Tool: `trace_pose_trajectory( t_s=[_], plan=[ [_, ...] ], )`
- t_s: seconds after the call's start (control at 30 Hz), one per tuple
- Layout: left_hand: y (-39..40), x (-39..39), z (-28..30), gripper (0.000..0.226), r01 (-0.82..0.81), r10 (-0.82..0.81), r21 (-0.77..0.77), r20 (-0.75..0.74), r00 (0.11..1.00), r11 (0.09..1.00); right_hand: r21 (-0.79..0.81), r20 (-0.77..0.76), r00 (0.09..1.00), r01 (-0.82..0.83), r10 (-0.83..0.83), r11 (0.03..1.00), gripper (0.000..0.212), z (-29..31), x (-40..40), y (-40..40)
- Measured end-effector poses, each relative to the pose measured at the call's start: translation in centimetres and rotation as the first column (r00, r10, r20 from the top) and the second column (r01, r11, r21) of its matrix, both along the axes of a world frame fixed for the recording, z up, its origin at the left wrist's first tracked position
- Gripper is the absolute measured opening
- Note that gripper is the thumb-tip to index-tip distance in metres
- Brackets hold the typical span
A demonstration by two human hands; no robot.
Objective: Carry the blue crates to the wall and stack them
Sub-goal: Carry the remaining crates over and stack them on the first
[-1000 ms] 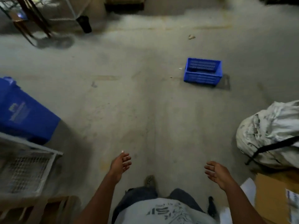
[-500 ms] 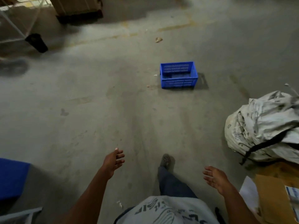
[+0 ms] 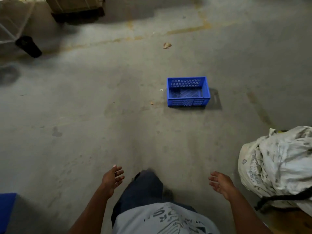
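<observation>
A small blue slatted crate (image 3: pixel 188 92) sits upright and empty on the grey concrete floor, ahead of me and slightly right of centre. My left hand (image 3: pixel 113 179) hangs low in front of my body, fingers apart, holding nothing. My right hand (image 3: pixel 221 184) is at the same height on the other side, palm turned inward, also empty. Both hands are well short of the crate. My leg in dark trousers shows between them.
A bulging white sack (image 3: pixel 276 164) with a black strap lies at the right. A blue object (image 3: pixel 6 210) peeks in at the lower left edge. A cardboard load on a dark pallet (image 3: pixel 76 9) and a black caster (image 3: pixel 28 46) stand far left.
The view has swung and I have stepped forward: the crate now lies nearer and more central. The blue bin and wire rack at left have slid almost out of view. Both hands stay empty.
</observation>
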State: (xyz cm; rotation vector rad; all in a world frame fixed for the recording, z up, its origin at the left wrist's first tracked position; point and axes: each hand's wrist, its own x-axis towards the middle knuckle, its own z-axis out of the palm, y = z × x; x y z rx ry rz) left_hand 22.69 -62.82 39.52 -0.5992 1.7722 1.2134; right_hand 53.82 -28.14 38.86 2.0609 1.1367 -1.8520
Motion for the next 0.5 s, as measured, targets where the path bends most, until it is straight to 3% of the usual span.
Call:
trace_pose_trajectory(
  t_s=[0.27, 0.5],
  plan=[
    [13.8, -12.9, -3.0, 0.049, -0.028, 0.026, 0.013, 0.126, 0.992, 1.000, -0.012, 0.052, 0.997, 0.062, -0.061, 0.998, 0.025, -0.8, -10.2, 13.5],
    [30.3, -24.8, -2.3, 0.047, 0.201, -0.198, -0.031, 0.086, 0.976, 0.979, -0.022, 0.086, 0.992, 0.098, -0.095, 0.995, 0.024, 0.6, -16.5, 26.6]
  ],
)
